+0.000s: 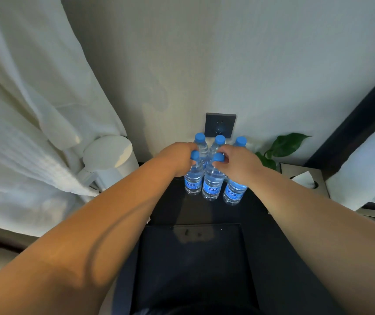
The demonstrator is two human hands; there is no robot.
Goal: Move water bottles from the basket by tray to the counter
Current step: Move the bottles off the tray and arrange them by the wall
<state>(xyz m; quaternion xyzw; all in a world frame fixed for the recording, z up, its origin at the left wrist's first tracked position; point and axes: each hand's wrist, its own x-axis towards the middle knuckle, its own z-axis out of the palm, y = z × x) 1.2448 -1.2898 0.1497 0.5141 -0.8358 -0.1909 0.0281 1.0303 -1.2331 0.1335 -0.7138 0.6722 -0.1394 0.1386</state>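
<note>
- Reaching forward together, both bare arms met over a cluster of five water bottles (212, 180) standing upright on the dark bench (257, 214).
- The left hand (177, 159) curled its fingers around the neck of the front-left bottle (193, 178), just under its blue cap.
- The right hand (238, 163) pinched the neck of the front-middle bottle (211, 185) between thumb and fingers, below its cap.
- A third bottle (234, 193) stood just under the right hand's wrist, and its cap showed beyond that hand.
- Two more blue caps (219, 139) rose beyond the fingertips of both hands, close to the wall.
- A dark wall socket (220, 125) sat beyond the bottles.
- A white kettle (111, 160) stood left of the left hand, and green leaves (284, 144) and a tissue box (304, 178) lay right of the right hand.
- A black tray (193, 264) lay on the bench nearer the person, between the two forearms.
</note>
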